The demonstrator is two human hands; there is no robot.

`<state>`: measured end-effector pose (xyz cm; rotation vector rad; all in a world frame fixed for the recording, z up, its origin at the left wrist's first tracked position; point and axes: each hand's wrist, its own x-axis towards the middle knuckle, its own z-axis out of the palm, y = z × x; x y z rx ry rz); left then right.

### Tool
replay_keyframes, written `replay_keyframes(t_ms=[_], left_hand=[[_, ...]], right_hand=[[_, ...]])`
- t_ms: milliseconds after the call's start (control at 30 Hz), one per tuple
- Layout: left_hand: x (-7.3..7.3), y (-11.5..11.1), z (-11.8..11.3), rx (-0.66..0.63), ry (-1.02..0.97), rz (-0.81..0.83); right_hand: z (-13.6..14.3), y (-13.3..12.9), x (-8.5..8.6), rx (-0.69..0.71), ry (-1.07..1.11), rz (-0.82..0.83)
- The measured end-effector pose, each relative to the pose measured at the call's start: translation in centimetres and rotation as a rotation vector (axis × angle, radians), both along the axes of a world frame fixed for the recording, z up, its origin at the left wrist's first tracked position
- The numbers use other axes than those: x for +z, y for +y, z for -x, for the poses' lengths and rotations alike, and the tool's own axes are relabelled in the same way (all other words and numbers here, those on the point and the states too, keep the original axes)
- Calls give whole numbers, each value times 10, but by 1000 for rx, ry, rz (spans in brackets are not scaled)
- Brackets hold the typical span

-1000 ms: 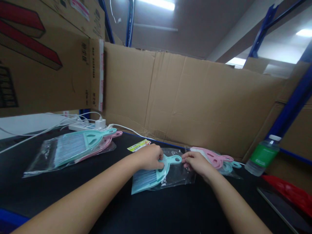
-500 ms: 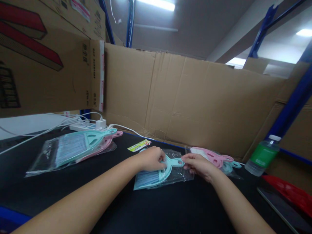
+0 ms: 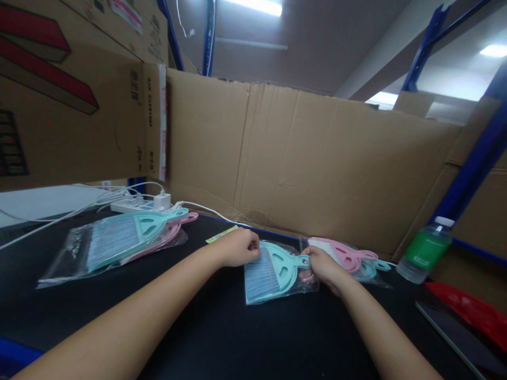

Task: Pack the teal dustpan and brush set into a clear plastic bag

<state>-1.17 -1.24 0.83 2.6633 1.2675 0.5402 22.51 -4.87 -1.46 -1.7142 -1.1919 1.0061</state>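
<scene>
A turquoise hand broom and dustpan set (image 3: 273, 274) lies on the black table in front of me, with a clear plastic bag around it. My right hand (image 3: 322, 268) is closed at the handle end on the right, fingertips by the hanging hole and partly seen through the bag film. At the set's upper left corner, my left hand (image 3: 240, 247) has curled fingers touching the bristle side; whether they pinch the bag edge is hidden. Behind my left hand, a yellow-green label card (image 3: 222, 234) is partly covered.
Bagged turquoise and pink broom sets (image 3: 119, 240) lie at left, and another bagged pair (image 3: 346, 254) at right. A water bottle (image 3: 425, 250), a red item (image 3: 463, 306) and a dark flat device (image 3: 447, 332) stand or lie right. Behind are a power strip (image 3: 130, 205) and cardboard (image 3: 301, 169).
The turquoise set has slid right, toward my right hand. My left hand has shifted from the dustpan's middle to its left corner, now covering more of the label card.
</scene>
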Motion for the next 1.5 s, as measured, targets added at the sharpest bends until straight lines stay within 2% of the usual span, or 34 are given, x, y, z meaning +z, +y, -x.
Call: replay_keyframes(t_ms=[200,300,367,500,567,633,700,900,1133,1300,1500], left_hand=[[5,3,8,253,75,-27],[4,9,11,374,43,66],[3,13,10,409,-45,227],[3,13,6,355,-401,685],[4,11,4,254,-507,807],[4,8,3,175,-558,852],[3,7,1,155,-580,849],[1,10,-2,199,-593,756],[3,14,5,260,-607,694],[2,16,6,300,-504,614],[-6,23,6,322,-383,511]], right_hand=[[-4,5,0,-30,91,-56],[-7,7,5,-39,156,-102],[-9,7,9,-43,183,-127],[-13,6,15,-77,284,-207],[-13,6,16,-125,323,-231],[-13,6,17,-166,335,-239],[-12,5,18,-182,344,-247],[-10,3,22,-181,366,-239],[-13,0,31,-231,382,-240],[-16,1,31,-254,413,-259],[-19,2,31,-287,363,-268]])
